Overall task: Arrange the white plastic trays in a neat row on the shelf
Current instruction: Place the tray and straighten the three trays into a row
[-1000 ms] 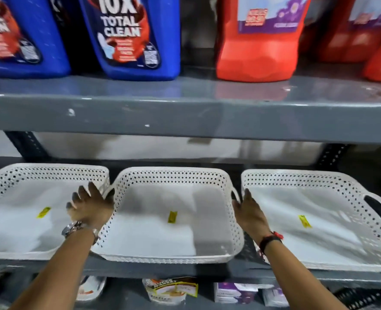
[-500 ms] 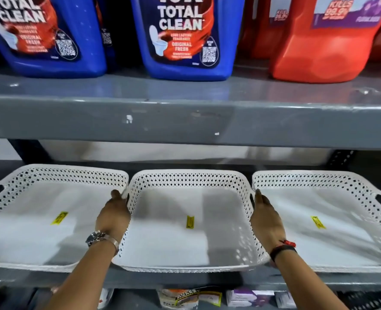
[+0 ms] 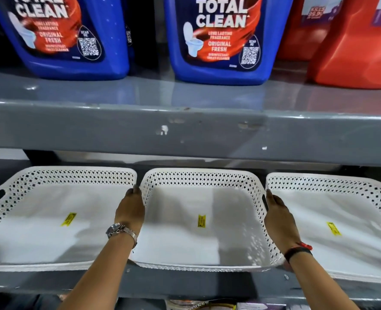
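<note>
Three white perforated plastic trays stand side by side on the grey shelf [image 3: 185,285], each with a small yellow sticker inside. My left hand [image 3: 130,208] grips the left wall of the middle tray [image 3: 198,177], in the gap beside the left tray [image 3: 73,175]. My right hand [image 3: 278,217] grips the middle tray's right wall, next to the right tray [image 3: 332,182]. The middle tray's front edge sits close to the shelf's front lip.
The upper grey shelf [image 3: 185,130] hangs just above the trays. It carries blue cleaner jugs [image 3: 216,39] and red jugs [image 3: 355,52]. Small packets [image 3: 207,305] lie on a lower level below.
Both hands have closed on the middle tray's side walls and it now sits straighter between its neighbours. The view has shifted left and closer.
</note>
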`<state>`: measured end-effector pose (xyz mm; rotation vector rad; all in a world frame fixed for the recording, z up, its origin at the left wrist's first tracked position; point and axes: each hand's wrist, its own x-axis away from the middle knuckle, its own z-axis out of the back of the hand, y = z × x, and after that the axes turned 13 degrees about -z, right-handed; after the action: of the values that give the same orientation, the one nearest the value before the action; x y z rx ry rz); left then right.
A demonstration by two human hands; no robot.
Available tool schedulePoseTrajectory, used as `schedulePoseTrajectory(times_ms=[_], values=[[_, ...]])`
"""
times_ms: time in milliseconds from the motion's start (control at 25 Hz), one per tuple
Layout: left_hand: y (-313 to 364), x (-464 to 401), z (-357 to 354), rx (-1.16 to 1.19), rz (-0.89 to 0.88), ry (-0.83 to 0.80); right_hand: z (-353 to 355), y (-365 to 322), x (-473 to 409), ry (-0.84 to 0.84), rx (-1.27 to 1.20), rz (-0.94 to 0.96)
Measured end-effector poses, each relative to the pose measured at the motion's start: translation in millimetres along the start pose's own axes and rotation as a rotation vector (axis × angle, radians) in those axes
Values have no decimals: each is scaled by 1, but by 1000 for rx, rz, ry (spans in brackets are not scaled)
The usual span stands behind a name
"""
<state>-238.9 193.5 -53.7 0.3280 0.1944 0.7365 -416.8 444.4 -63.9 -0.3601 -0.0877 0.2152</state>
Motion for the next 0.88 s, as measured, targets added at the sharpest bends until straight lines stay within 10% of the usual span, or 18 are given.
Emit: schedulePoseTrajectory(times_ms=[880], values=[[-4,-12,-4,-4,-59,54,-3,-10,-19,-10,-125,0]])
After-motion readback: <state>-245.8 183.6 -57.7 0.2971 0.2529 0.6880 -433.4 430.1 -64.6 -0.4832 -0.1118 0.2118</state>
